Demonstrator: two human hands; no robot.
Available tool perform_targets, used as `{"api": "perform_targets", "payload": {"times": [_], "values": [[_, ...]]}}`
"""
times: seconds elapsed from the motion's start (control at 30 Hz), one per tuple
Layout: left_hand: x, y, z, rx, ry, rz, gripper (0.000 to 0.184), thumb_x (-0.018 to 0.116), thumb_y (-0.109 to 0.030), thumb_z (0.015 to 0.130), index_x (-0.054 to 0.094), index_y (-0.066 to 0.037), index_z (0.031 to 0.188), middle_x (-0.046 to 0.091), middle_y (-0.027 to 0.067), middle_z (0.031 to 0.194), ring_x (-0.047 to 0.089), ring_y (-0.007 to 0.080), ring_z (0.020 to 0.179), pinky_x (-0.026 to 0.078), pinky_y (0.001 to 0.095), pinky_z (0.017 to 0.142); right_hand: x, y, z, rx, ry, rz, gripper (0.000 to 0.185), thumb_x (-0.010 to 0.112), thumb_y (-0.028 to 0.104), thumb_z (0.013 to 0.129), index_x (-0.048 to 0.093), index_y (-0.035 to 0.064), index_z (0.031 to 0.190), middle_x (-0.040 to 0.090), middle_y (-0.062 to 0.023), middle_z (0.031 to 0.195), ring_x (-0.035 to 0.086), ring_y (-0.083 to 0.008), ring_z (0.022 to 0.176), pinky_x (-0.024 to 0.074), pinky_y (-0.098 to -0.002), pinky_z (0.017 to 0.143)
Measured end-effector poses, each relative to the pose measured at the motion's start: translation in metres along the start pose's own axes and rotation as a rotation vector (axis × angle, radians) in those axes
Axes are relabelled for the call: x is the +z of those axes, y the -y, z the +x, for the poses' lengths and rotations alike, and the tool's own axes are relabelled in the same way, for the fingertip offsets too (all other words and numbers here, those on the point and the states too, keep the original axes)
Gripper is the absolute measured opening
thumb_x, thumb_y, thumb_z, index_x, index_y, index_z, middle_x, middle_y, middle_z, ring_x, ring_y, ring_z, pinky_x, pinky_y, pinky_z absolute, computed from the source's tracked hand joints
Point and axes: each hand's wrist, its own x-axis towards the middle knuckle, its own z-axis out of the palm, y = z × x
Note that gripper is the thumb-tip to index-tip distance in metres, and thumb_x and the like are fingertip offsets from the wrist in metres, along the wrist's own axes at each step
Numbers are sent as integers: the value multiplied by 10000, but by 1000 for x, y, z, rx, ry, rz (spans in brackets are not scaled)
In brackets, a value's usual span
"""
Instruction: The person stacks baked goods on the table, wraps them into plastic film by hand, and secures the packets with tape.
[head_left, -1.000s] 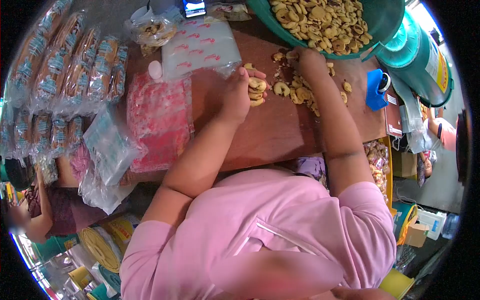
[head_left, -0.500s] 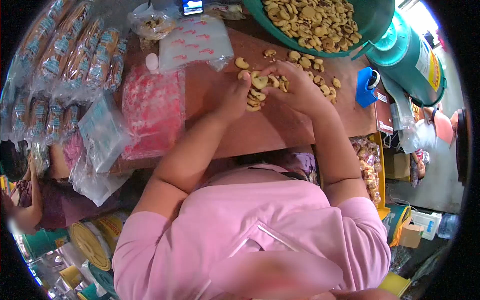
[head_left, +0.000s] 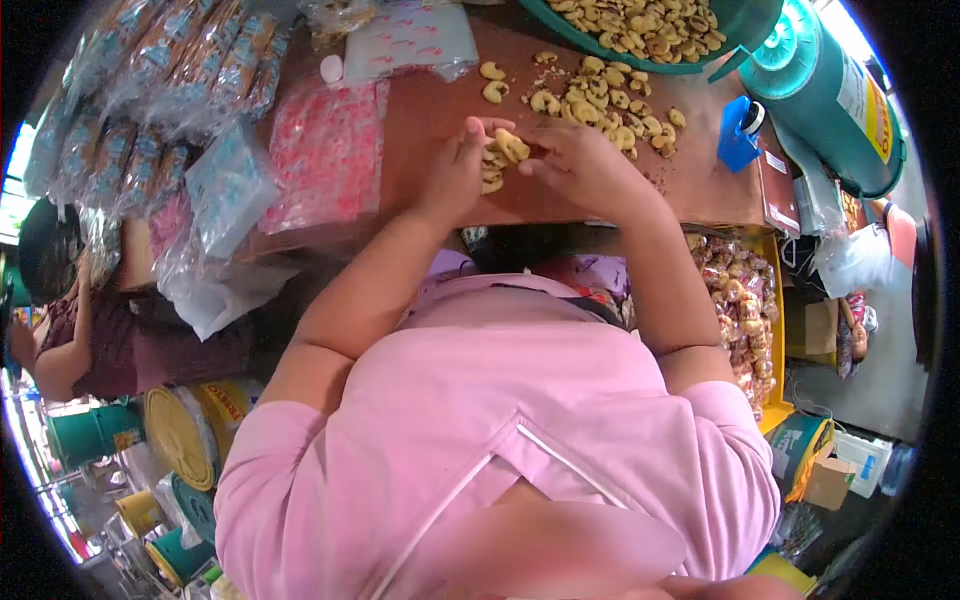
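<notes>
My left hand [head_left: 455, 175] is curled around several curved yellow-brown biscuits, its thumb and fingers raised on the left side of them. At the top of this handful, one pale curved biscuit [head_left: 512, 147] sits between the two hands. My right hand [head_left: 585, 165] has its thumb and index finger at that biscuit's right edge, apparently pinching it; its other fingers are partly hidden. A loose pile of biscuits [head_left: 597, 92] lies on the brown table [head_left: 430, 120] just beyond my right hand, with a few single ones to the left.
A green basin [head_left: 735, 52] of biscuits stands at the back, beside a large green drum [head_left: 830, 100]. A blue tape dispenser [head_left: 738, 140] is at right. Pink plastic bags [head_left: 325, 155], clear printed bags [head_left: 410, 45] and wrapped packs [head_left: 185, 60] lie left. Another person's arm [head_left: 75, 340] shows far left.
The view has shifted, with the table sitting higher in the picture. Both hands stay close together around the biscuits, and the right fingers have drawn slightly toward the top biscuit's edge.
</notes>
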Motion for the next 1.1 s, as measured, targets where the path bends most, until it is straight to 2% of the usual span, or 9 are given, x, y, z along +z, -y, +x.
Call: {"api": "perform_targets", "payload": {"times": [0.1, 0.2, 0.3, 0.5, 0.6, 0.7, 0.9, 1.0, 1.1], "values": [[5, -12, -20, 9, -13, 120, 671, 298, -600, 1078, 625, -41, 1256, 695, 49, 1033, 638, 112, 928, 528, 280, 835, 9, 5, -8, -61, -199, 40, 336, 772, 192, 881, 706, 4, 1152, 697, -197, 942, 688, -291, 839, 551, -389, 721], [10, -15, -33, 3, -11, 187, 660, 309, -594, 1079, 625, -41, 1253, 689, 41, 1022, 634, 114, 931, 528, 282, 828, 9, 12, -18, 31, -219, 35, 315, 746, 319, 887, 740, 19, 980, 702, -243, 930, 683, -416, 860, 545, -462, 758], [13, -12, -38, -29, 16, 189, 661, 309, -591, 1081, 623, -35, 1250, 684, 45, 1035, 629, 119, 935, 529, 284, 828, 19, 7, -20, -120, -273, 75, 212, 758, 158, 901, 715, -24, 1000, 705, -121, 924, 681, -239, 806, 559, -354, 726], [22, -23, -45, -109, 21, 110, 671, 310, -595, 1080, 615, -26, 1260, 679, 50, 1060, 627, 125, 929, 529, 281, 835, 21, 0, -38, -108, -284, 202, 203, 757, 126, 909, 714, -15, 1049, 709, -56, 958, 658, -144, 824, 540, -308, 726], [30, -30, -48, -131, -2, 92, 687, 315, -615, 1069, 607, -31, 1281, 679, 44, 1053, 628, 112, 920, 537, 277, 812, 21, 4, -44, 84, -204, 566, 214, 745, 59, 902, 698, -19, 1096, 707, -51, 1017, 655, -149, 905, 540, -290, 799], [34, -31, -52, -191, -32, 21, 708, 322, -640, 1055, 602, -37, 1299, 674, 34, 1038, 630, 103, 896, 548, 274, 771, 31, -9, -42, -35, -313, 517, 233, 699, 10, 931, 669, -18, 1161, 695, -50, 1071, 652, -138, 926, 546, -266, 817], [25, -32, -50, -235, 70, -143, 697, 347, -661, 1038, 620, -58, 1257, 655, 21, 995, 631, 119, 818, 551, 273, 688, 45, -9, -34, -302, -392, 441, 242, 737, 125, 921, 707, 28, 1141, 721, -147, 1100, 691, -252, 990, 548, -348, 882], [23, -25, -48, -234, 79, -155, 669, 353, -655, 1039, 629, -72, 1215, 651, 21, 980, 630, 129, 800, 547, 276, 664, 46, -7, -35, -54, -244, 578, 269, 751, 153, 905, 709, 24, 1137, 712, -162, 1113, 688, -304, 1004, 549, -367, 895], [12, -13, -41, -246, 130, -271, 657, 368, -656, 1036, 631, -74, 1191, 662, 28, 1000, 654, 153, 806, 561, 291, 676, 40, 4, -38, -250, -288, 261, 443, 793, 210, 857, 669, 68, 1258, 680, -188, 1191, 654, -369, 1085, 525, -423, 955]]}}
